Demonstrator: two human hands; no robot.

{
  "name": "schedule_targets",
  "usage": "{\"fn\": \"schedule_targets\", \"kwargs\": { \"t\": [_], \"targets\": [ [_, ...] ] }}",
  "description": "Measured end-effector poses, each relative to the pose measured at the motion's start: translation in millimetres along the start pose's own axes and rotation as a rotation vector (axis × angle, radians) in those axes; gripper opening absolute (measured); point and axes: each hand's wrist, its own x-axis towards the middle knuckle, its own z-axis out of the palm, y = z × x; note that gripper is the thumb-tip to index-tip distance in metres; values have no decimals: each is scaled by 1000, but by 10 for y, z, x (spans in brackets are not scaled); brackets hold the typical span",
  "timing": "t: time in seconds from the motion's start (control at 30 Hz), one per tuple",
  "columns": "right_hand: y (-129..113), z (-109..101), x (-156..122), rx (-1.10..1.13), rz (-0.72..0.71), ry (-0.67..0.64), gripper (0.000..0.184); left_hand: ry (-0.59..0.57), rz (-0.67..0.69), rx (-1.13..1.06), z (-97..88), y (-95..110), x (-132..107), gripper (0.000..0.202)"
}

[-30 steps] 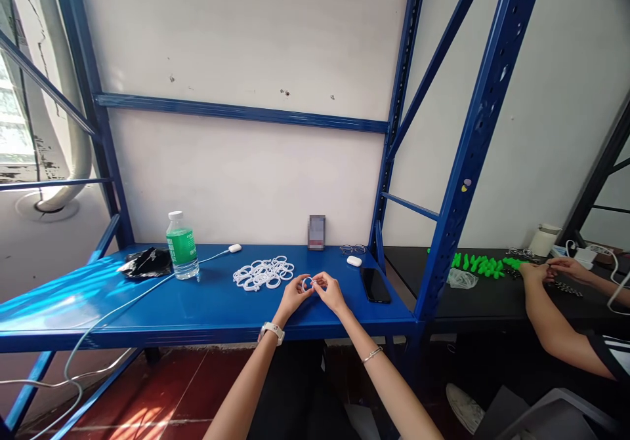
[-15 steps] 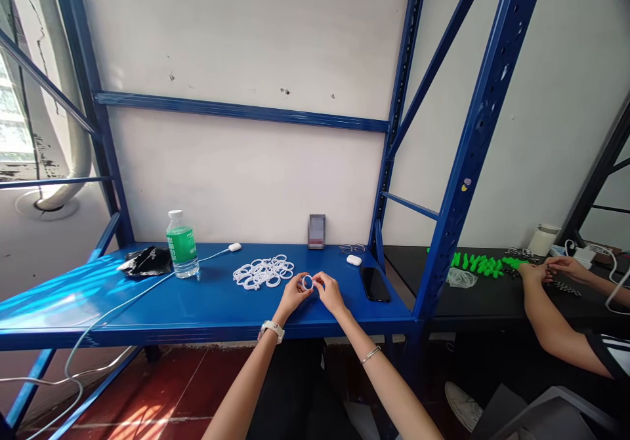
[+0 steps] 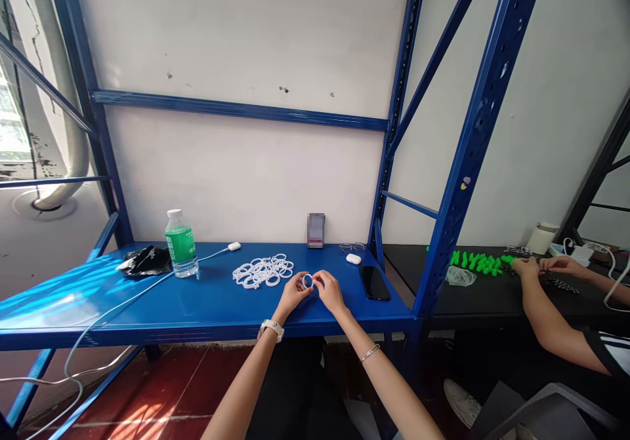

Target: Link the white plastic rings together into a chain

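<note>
Both hands meet over the blue shelf (image 3: pixel 147 302) near its front edge. My left hand (image 3: pixel 291 293) and my right hand (image 3: pixel 329 291) pinch a small white ring (image 3: pixel 308 281) between their fingertips. A pile of several white rings (image 3: pixel 263 271) lies on the shelf just left of and behind my hands. A white watch sits on my left wrist and a thin bracelet on my right.
On the shelf stand a green-labelled water bottle (image 3: pixel 181 244), a black bag (image 3: pixel 145 260), a white cable (image 3: pixel 123 299), an upright phone (image 3: pixel 315 230), an earbud case (image 3: pixel 353 258) and a flat black phone (image 3: pixel 374 282). Another person's arms (image 3: pixel 541 296) work by green parts (image 3: pixel 480 263) on the black table at right.
My hands stay together on the white ring, with only small finger shifts. The view has drifted slightly.
</note>
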Motion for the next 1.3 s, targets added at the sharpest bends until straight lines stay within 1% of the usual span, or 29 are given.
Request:
{"fn": "schedule_targets", "kwargs": {
  "t": [0.37, 0.83, 1.3],
  "targets": [
    [-18, -5, -12, -33, -7, 1, 16, -7, 17, -27, 3, -37, 11, 52],
    [-38, -3, -9, -29, 21, -3, 14, -20, 8, -2, -12, -52, 12, 51],
    [0, 10, -7, -41, 31, 11, 12, -17, 13, 10, -11, -83, 25, 51]
  ]
}}
